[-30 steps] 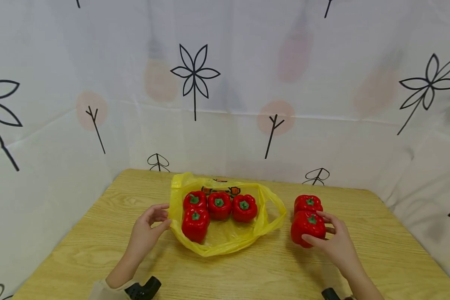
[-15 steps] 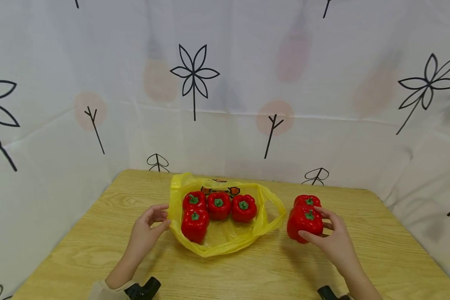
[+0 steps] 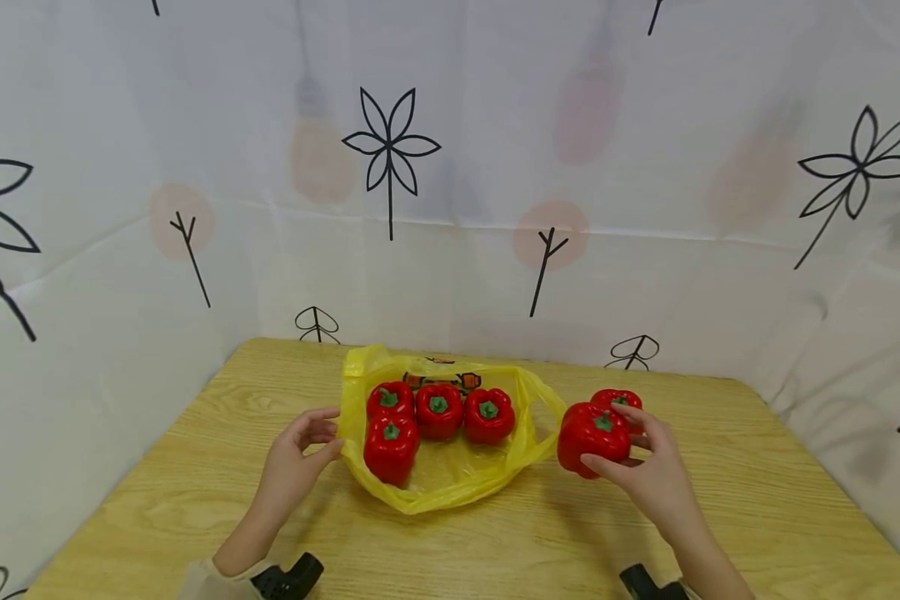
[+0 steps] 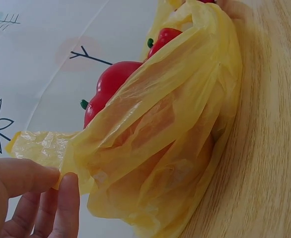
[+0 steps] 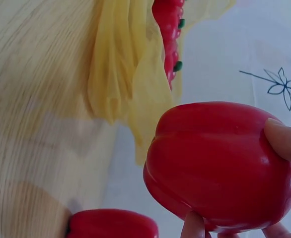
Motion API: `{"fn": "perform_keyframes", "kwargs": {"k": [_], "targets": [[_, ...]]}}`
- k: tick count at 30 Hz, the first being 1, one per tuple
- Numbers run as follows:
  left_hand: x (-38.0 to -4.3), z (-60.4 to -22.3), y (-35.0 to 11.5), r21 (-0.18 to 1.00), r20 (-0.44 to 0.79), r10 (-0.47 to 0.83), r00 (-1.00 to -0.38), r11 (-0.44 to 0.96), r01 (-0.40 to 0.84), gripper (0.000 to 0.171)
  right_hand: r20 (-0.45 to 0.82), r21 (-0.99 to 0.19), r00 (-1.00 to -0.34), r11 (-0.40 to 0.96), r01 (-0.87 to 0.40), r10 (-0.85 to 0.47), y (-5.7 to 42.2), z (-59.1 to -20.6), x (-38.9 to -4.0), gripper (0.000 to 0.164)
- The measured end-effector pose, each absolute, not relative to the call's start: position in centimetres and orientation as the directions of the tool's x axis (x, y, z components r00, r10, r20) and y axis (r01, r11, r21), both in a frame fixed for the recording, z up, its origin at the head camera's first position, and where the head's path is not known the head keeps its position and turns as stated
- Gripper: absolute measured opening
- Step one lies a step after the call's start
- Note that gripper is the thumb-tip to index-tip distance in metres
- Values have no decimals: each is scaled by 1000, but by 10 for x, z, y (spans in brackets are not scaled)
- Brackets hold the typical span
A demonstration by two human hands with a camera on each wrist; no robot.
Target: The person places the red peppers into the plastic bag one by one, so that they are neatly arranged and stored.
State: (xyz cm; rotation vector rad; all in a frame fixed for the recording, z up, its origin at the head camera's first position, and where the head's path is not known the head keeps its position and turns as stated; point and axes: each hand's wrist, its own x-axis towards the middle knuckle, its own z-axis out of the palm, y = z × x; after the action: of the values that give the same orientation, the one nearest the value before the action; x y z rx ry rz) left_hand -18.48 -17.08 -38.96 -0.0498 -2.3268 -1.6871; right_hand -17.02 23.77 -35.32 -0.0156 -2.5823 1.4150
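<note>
A yellow plastic bag lies with its mouth wide open on the table, several red bell peppers with green stems inside, one of them a front-left pepper. My left hand pinches the bag's left edge between thumb and fingers, as the left wrist view shows at the thin yellow film. To the right of the bag, my right hand grips a red bell pepper by its sides, raised above the wood. Partly hidden behind it, another bell pepper stands on the table.
The wooden table runs back to a white curtain printed with plants. One looped handle of the bag sticks out on its right, close to the held pepper. Each wrist carries a black camera.
My right hand has lifted the bell pepper and carried it left toward the bag, uncovering more table to its right. The left hand and the bag have stayed in place.
</note>
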Motion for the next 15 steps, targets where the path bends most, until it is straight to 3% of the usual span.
{"fn": "perform_keyframes", "kwargs": {"k": [15], "targets": [[-185, -390, -170, 927, 236, -131, -963, 328, 182, 35, 212, -849, -976, 503, -162, 42, 214, -345, -171, 76]]}}
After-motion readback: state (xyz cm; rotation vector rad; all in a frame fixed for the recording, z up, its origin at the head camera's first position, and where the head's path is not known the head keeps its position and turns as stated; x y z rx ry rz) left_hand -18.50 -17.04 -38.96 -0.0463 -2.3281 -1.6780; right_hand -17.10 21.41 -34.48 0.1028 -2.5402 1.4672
